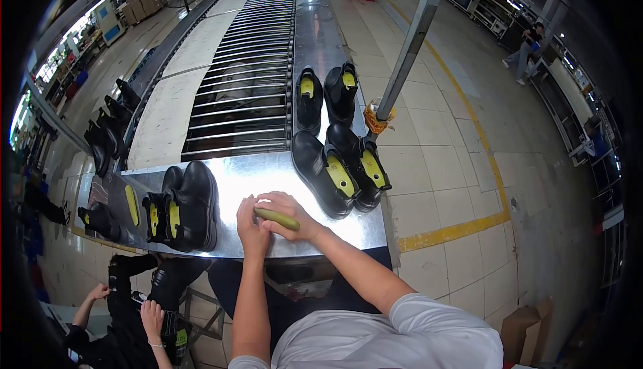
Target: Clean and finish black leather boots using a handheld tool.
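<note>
While your left hand and right hand both clasp the yellow-green insole at the steel table's near edge, you look mid-preparation; next, seat it in a black boot.

Right hand covers most of the yellow-green insole; only one edge shows. Left hand lies partly behind it, its palm side unseen. A co-worker at lower left is cut off by the frame edge. Distant shelves are too blurred to read.
</note>
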`<state>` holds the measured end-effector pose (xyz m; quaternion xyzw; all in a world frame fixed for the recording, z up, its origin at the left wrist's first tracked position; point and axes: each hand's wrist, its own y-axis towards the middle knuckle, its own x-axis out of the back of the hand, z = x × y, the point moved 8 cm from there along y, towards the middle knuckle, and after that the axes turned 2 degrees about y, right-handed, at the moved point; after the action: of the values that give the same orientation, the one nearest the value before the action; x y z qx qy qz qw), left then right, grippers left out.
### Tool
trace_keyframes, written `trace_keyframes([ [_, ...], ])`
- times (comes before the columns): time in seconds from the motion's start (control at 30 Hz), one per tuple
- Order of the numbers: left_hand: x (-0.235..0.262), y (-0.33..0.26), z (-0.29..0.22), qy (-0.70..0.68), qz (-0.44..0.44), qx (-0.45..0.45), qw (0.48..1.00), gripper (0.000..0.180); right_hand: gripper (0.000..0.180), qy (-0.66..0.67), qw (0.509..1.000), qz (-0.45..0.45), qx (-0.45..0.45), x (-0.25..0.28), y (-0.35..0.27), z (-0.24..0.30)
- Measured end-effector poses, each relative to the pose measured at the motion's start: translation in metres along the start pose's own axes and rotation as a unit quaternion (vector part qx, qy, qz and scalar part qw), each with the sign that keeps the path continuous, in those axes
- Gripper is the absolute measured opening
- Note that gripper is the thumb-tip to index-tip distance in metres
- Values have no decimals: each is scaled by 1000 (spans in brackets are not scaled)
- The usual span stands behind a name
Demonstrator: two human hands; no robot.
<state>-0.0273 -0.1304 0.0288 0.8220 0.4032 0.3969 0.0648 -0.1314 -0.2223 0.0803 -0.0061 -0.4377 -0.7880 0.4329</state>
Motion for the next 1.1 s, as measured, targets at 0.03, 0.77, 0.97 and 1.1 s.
trace_keyframes([
  [0.03,2,-1,7,-53,-15,41,998,49,43,-13,1000,-1,2,-2,0,0],
  [0.77,13,-5,6,-70,-68,40,994,28,37,35,975,-53,-214,0,-21,-42],
  [0.97,17,-3,6,-64,-80,37,994,25,33,-13,965,-144,-220,11,-15,-41],
  [1.1,18,-2,9,-75,-74,33,994,26,33,84,947,-103,-293,1,-22,-38],
])
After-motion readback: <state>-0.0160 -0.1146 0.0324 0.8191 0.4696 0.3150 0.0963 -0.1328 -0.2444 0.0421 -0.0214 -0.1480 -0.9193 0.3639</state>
